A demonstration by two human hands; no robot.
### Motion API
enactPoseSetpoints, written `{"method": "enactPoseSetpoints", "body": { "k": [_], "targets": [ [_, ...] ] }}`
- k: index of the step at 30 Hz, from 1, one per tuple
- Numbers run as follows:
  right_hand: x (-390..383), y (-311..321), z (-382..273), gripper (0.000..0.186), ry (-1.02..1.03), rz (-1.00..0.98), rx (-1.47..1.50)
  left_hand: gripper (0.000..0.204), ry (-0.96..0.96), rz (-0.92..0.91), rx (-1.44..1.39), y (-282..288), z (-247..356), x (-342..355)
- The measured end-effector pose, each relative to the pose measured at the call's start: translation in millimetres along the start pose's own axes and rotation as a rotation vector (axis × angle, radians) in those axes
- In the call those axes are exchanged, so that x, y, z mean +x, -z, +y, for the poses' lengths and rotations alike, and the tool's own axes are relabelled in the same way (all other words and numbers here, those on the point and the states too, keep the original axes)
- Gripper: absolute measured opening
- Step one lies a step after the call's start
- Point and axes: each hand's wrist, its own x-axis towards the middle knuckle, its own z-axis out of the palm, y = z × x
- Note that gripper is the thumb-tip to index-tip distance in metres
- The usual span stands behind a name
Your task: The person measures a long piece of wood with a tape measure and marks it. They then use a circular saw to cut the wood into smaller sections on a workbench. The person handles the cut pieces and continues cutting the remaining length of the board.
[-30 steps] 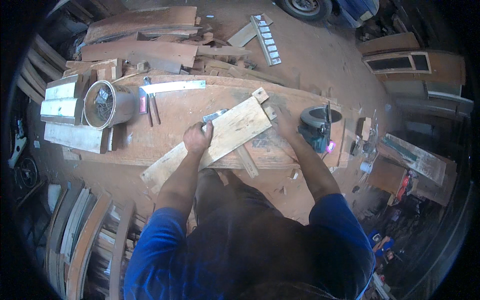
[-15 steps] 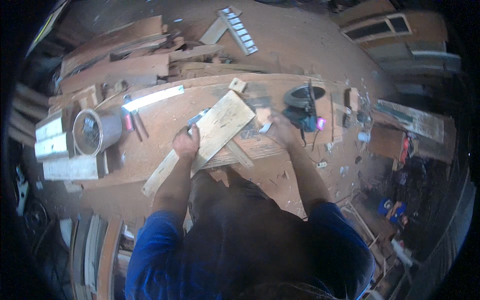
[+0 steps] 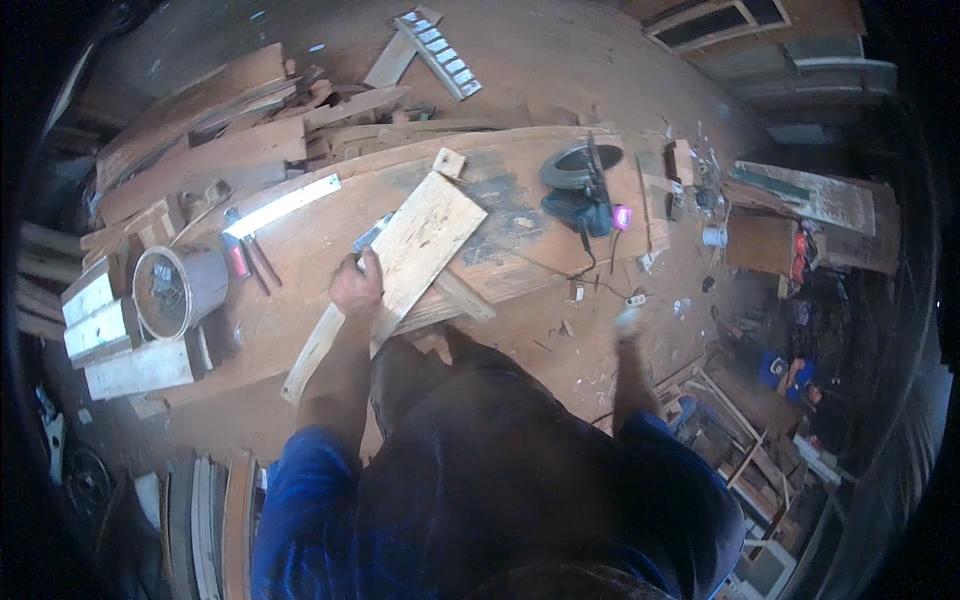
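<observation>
A pale wooden board (image 3: 437,225) lies at a slant on the workbench (image 3: 315,265). Its left edge is gripped by my left hand (image 3: 356,285), closed with the thumb on top. Beneath the board, a narrow wooden strip (image 3: 465,297) sticks out toward me, and a small wood block (image 3: 449,161) shows at its far end. Out to the right, beyond the bench's near edge, is my right hand (image 3: 628,330), apart from the board. That hand is blurred, closed around a small pale thing I cannot make out.
On the bench's left stand a bucket (image 3: 190,290), a white straight strip (image 3: 283,206) and hand tools with red and dark handles (image 3: 262,262). Toward its right end lie a black tyre-like ring (image 3: 565,172) and a dark power tool (image 3: 580,212) with a cord. Scrap boards (image 3: 205,165) are piled behind.
My right hand has swung from the board's far right end toward me and to the right. My left hand keeps its hold on the board. The whole view has shifted slightly.
</observation>
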Motion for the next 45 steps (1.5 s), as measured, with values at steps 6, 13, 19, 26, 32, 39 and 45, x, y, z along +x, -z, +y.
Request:
{"method": "enactPoseSetpoints", "body": {
  "k": [6,13,19,26,32,39,45],
  "targets": [
    [-77.4,-143.2,-117.7,0.032,0.836,0.361,-0.418,0.059,0.008,0.021,0.05,11.1,-15.8,5.7],
    [-128.2,-490.4,-21.6,0.064,0.994,-0.418,-1.288,0.058,0.03,-0.023,0.013,14.1,-10.6,2.6],
    [-47.2,-577.1,31.3,0.064,0.669,-0.199,-1.482,0.057,-0.004,-0.044,-0.012,3.1,4.8,1.5],
    [-66.2,-516.0,9.9,0.055,1.139,-0.318,-1.313,0.057,0.037,-0.073,0.011,2.7,1.0,5.9],
    [-122.6,-601.3,3.7,0.065,1.12,-0.469,-1.51,0.057,0.043,-0.056,0.022,6.6,-6.9,0.9],
    [-67.2,-664.5,61.3,0.074,0.945,-0.74,-1.726,0.052,-0.032,-0.021,-0.001,2.1,5.0,2.4],
    [-164.9,-570.6,50.7,0.058,1.149,-0.816,-1.039,0.058,0.076,-0.071,0.033,6.4,-5.3,-0.1]
  ]
}}
